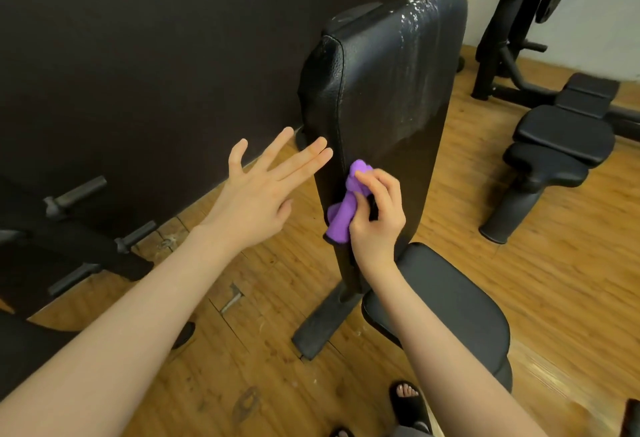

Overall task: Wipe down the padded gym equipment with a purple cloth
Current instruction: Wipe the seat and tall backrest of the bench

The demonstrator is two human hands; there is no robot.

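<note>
1. The left hand (258, 190) is spread, fingers apart and straight, holding nothing, its tips just beside the pad's left edge. Laying that palm flat on the edge would likely steady the upright pad against the push of the wipe.
2. The cloth (346, 204) is bunched against the lower left of the pad (381, 90), near the seam. Opened flatter, it would probably cover more with each pass.
3. The right hand (375, 215) has its fingers clamped on the cloth. Long strokes up and down, with even pressure, look best.
4. The upper pad shows wet streaks; it likely needs a pass too, then the seat (450, 305) below.
</note>
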